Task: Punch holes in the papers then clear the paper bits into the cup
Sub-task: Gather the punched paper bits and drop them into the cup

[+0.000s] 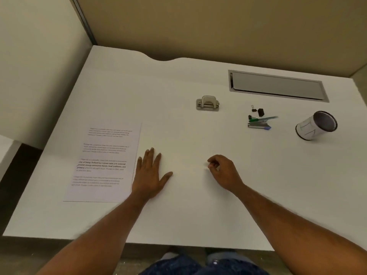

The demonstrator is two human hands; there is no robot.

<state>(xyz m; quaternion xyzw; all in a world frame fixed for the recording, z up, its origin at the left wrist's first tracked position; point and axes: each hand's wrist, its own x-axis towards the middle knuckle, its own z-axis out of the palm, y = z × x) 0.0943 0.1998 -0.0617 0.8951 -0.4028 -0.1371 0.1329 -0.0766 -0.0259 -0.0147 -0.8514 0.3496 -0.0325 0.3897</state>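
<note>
- White desk; grey hatch far right.
- 1 printed sheet near left.
- Hole punch far ctr.
- Right: blk clips, pen, stapler, 1 cup.

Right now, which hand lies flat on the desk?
The left hand, fingers spread flat at the printed paper's edge; the right hand has its fingers curled together.

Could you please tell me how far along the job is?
Done: unclear; the paper lies flat beside the left hand, holes not discernible. In hand: the right hand curls its fingers at the desk, perhaps pinching bits. Left: the punch stands untouched; no bits visible in the cup.
</note>
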